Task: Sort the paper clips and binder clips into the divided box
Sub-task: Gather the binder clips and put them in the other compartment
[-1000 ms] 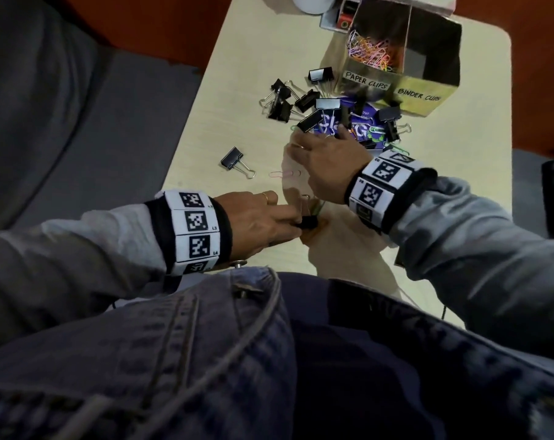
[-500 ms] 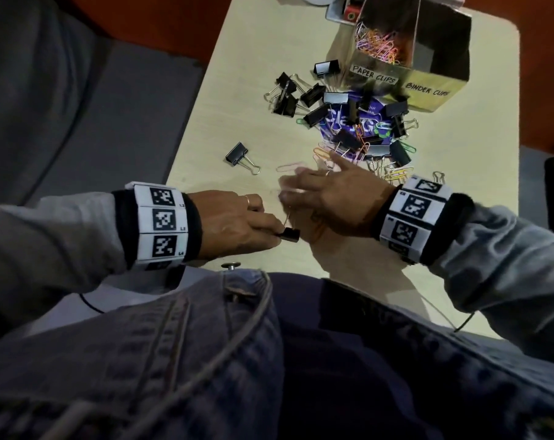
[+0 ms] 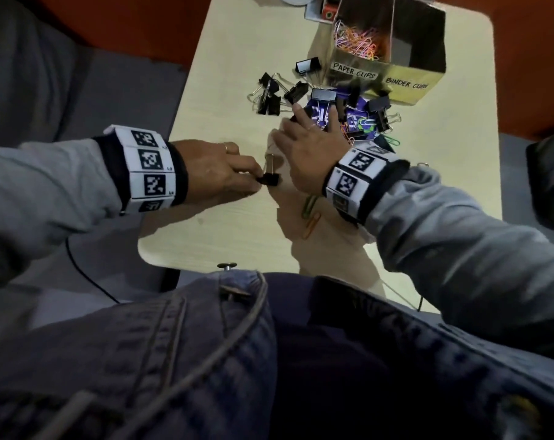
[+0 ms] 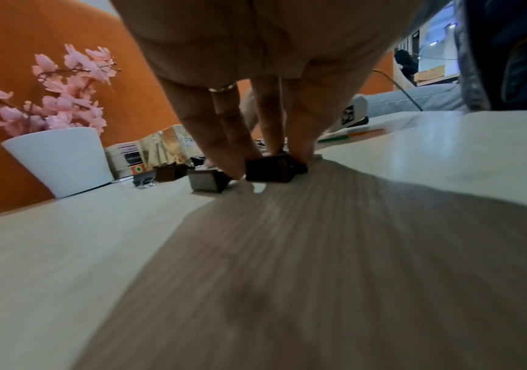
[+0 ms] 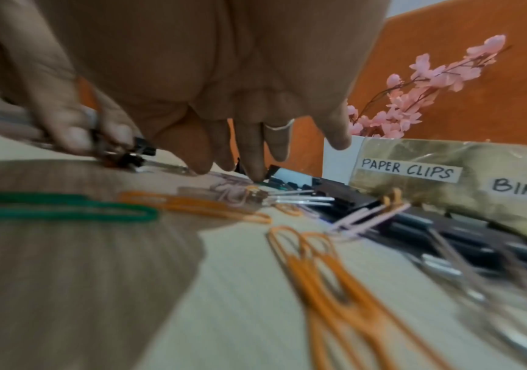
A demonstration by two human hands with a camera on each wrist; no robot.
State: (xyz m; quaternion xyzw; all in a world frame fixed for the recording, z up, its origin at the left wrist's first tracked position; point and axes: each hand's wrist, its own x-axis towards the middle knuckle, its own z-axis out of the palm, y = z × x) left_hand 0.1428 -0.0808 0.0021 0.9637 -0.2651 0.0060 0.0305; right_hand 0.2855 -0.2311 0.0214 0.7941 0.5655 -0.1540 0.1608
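Observation:
My left hand [image 3: 258,181] [image 4: 268,162] pinches a black binder clip [image 3: 270,179] [image 4: 273,169] low over the table's near part. My right hand [image 3: 310,125] [image 5: 233,165] lies further forward, fingers straight and spread, touching the mixed pile of binder clips [image 3: 380,111] and paper clips [image 5: 319,262]. The gold divided box [image 3: 402,85] [image 5: 445,155] stands beyond the pile, labelled PAPER CLIPS and BINDER CLIPS. Coloured paper clips [image 3: 356,39] fill its left compartment; the right one looks dark. Another binder clip [image 4: 206,179] sits beside my left fingers.
A purple packet [image 3: 323,114] lies under the pile. Several black binder clips [image 3: 269,96] lie left of it. Green and orange paper clips [image 3: 310,214] lie under my right wrist. A white pot of pink flowers [image 4: 59,160] stands behind the box. The table's [image 3: 224,236] near edge meets my lap.
My right hand drew back beside the left hand half a second ago and has now reached forward onto the pile again. The left hand kept its binder clip.

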